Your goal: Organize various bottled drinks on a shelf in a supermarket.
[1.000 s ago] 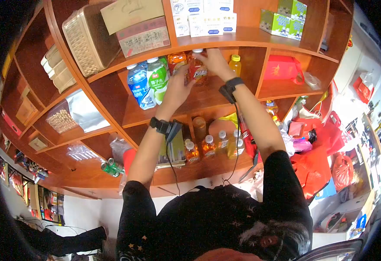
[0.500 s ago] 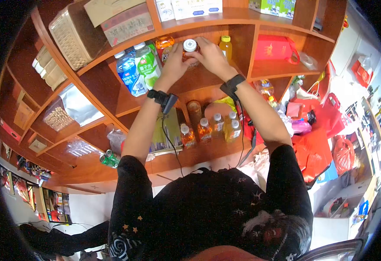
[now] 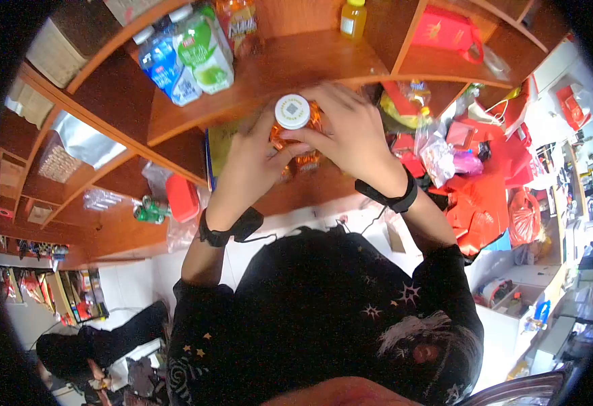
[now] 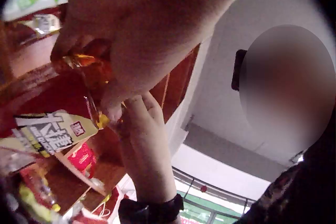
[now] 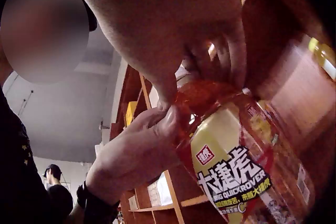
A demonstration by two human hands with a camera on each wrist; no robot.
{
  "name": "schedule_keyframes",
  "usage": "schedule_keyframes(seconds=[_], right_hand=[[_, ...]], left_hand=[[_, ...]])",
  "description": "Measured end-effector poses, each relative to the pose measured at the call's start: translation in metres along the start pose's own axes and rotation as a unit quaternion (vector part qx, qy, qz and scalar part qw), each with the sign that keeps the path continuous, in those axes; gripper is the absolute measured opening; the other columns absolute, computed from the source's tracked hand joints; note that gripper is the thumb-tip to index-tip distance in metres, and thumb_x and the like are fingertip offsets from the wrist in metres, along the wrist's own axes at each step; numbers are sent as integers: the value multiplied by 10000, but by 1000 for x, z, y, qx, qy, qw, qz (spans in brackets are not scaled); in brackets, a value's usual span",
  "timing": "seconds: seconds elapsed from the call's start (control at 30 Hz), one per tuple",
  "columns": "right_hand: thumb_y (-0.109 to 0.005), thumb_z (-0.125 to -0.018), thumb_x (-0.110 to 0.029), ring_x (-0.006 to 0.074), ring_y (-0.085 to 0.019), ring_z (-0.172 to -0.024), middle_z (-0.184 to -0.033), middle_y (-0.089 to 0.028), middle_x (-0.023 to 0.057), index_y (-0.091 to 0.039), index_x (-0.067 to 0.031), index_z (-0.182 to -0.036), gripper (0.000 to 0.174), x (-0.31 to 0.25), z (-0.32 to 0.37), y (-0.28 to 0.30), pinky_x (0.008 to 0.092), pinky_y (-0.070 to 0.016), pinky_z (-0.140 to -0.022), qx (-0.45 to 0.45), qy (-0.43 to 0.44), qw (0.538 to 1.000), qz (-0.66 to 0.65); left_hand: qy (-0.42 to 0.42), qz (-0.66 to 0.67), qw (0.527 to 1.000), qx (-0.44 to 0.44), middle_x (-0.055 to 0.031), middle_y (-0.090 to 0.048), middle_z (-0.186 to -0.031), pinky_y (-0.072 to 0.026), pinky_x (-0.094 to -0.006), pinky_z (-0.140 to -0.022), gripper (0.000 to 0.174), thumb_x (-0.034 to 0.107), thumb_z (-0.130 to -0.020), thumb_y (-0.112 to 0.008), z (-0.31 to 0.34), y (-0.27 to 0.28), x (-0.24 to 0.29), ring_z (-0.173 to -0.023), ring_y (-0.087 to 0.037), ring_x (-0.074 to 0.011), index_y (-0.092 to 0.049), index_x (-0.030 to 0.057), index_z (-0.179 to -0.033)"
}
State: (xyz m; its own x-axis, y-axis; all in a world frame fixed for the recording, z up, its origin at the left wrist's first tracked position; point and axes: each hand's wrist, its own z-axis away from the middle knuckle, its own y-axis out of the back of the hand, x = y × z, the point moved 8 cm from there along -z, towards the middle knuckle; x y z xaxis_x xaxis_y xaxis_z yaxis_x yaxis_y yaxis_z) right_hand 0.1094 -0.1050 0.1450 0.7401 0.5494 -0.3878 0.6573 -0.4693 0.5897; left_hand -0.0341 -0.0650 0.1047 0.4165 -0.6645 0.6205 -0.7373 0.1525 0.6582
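A large bottle of orange-red drink (image 5: 231, 176) with a white cap (image 3: 292, 111) is between my two hands, in front of the cabinet. My left hand (image 3: 252, 159) grips one side near its shoulder, and my right hand (image 3: 350, 132) grips the other, thumbs toward me. The right wrist view shows its yellow label with bold lettering and red fluid inside. From the left wrist view, the same bottle (image 4: 47, 95) slants below my left hand. In the head view the hands hide most of its body.
Blue-labelled (image 3: 169, 68) and green-labelled (image 3: 202, 54) bottles stand on the shelf, beside another orange bottle (image 3: 237, 20). A yellow-capped bottle (image 3: 353, 19) stands further right. Red bags (image 3: 476, 216) crowd the right side. Green cans (image 3: 149, 210) lie at lower left. A person in dark clothes (image 3: 73, 348) is behind.
Both hands have brought the orange-red bottle off the middle shelf and toward my body. The head view has tilted downward, so the shelf bottles now sit higher in it.
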Motion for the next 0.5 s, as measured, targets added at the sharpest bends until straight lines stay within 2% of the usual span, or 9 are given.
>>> schedule_keyframes(seconds=[0.07, 0.1, 0.17, 0.23, 0.3, 0.4, 0.47, 0.5], right_hand=[[-878, -774, -324, 357, -701, -974, -1077, -718, 128, -698, -56, -1096, 456, 16, 30, -24, 418, -568, -808, -30, -69, 996, -48], [-868, -791, -324, 354, -698, -1013, -1102, -716, 135, -691, -61, -1124, 460, 29, 51, -37, 419, -564, -829, -22, -94, 995, -14], [-848, -814, -273, 361, -692, -1031, -1128, -703, 148, -677, -68, -1164, 440, 52, 90, -71, 430, -559, -836, -56, -159, 983, -65], [-843, -805, -245, 368, -673, -1072, -1157, -686, 154, -657, -74, -1208, 476, 72, 126, -102, 445, -548, -863, -80, -213, 973, -41], [-839, -792, -230, 377, -652, -1113, -1191, -668, 162, -640, -80, -1248, 519, 96, 157, -135, 461, -537, -893, -112, -259, 959, -26], [-844, -768, -254, 394, -609, -1188, -1261, -632, 179, -610, -98, -1311, 611, 135, 212, -181, 487, -515, -944, -148, -329, 932, -36], [-840, -776, -300, 403, -584, -1231, -1321, -604, 197, -589, -117, -1346, 648, 170, 248, -223, 506, -503, -964, -160, -364, 914, -78], [-825, -794, -315, 404, -589, -1226, -1335, -602, 200, -585, -124, -1349, 634, 177, 263, -239, 511, -507, -955, -182, -368, 909, -71]], left_hand=[[-6, -10, 1000, -5, -234, -633, -1274, -526, -475, -948, 675, 211, -821, -845, 18, -26, -21, -1168, -628, -437, -538, 30, -1395], [-17, -14, 1000, -3, -231, -635, -1271, -531, -476, -932, 672, 208, -820, -846, 23, -40, -31, -1162, -631, -436, -539, 34, -1392], [39, 68, 996, -47, -235, -648, -1238, -542, -478, -885, 629, 190, -839, -839, 41, -77, -65, -1081, -658, -430, -541, 47, -1374], [84, 127, 984, -96, -229, -673, -1186, -545, -482, -868, 609, 196, -845, -839, 60, -113, -94, -1032, -671, -430, -545, 52, -1358], [114, 82, 986, -87, -218, -695, -1118, -546, -482, -854, 610, 212, -843, -846, 81, -151, -139, -1005, -684, -416, -544, 59, -1351], [167, 172, 965, -109, -202, -719, -1043, -546, -485, -849, 596, 220, -854, -837, 80, -167, -133, -1011, -695, -402, -535, 60, -1341], [168, 191, 959, -126, -202, -712, -1071, -544, -482, -863, 571, 199, -867, -815, 69, -176, -129, -1039, -691, -395, -529, 49, -1338], [157, 156, 967, -127, -207, -700, -1118, -543, -478, -876, 554, 179, -875, -798, 76, -187, -140, -1057, -685, -392, -528, 39, -1337]])
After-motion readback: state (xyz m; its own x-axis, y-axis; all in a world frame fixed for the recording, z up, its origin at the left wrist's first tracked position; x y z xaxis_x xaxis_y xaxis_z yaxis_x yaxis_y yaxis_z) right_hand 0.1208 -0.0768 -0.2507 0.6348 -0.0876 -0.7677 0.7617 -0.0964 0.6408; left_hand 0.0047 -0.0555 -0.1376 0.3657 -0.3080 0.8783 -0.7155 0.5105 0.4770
